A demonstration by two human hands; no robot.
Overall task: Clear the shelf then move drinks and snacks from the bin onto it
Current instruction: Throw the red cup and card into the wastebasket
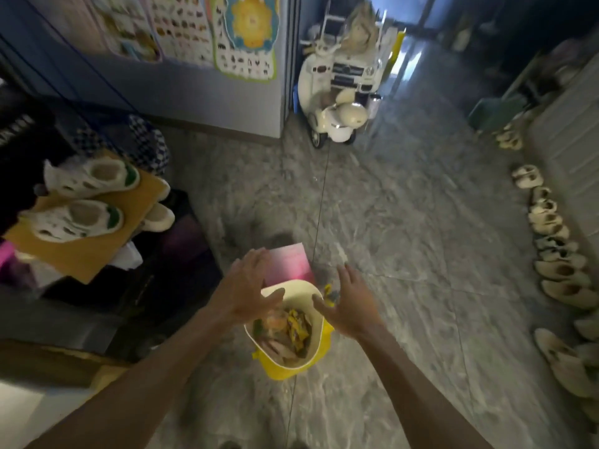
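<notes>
Bin [285, 371], yellow, cream-rimmed: on the floor at 6 o'clock, loaded with snack packets [293, 332]. Left hand [249, 286] and right hand [350, 303]: fingers spread, empty, at the rim's 9 and 3. Unloading apparently not begun; shelf unseen.

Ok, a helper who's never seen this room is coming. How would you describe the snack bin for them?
Look at the grey marbled floor in the room's middle. Between the person's left hand and right hand stands the bin, a pink sheet just behind it. It alone is yellow with a cream rim and holds snack packets.
</notes>
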